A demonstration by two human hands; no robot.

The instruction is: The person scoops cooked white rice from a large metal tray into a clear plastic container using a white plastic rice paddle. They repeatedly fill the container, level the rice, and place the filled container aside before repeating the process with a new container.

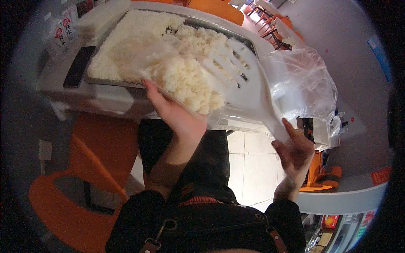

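Note:
My left hand [172, 112] holds a clear plastic container, its exact shape blurred, from below and the near side. White cooked rice [186, 82] is heaped in it, over the front edge of a metal tray [202, 23]. More rice [126, 38] fills the tray's left and middle; dark metal shows along the back. Gripped by its handle in my right hand [294, 150] is a large white slotted turner [256, 91]. Its blade lies over the tray's right side beside the container, and tray or rice shows through the slots. Whether the blade touches the rice cannot be told.
A dark phone-like slab [79, 66] lies left of the tray, near plastic packages [63, 30] bearing writing. Thin clear plastic bags [300, 79] are bunched at the right. An orange chair [101, 151] stands close on my left; other orange chairs [272, 22] are farther off.

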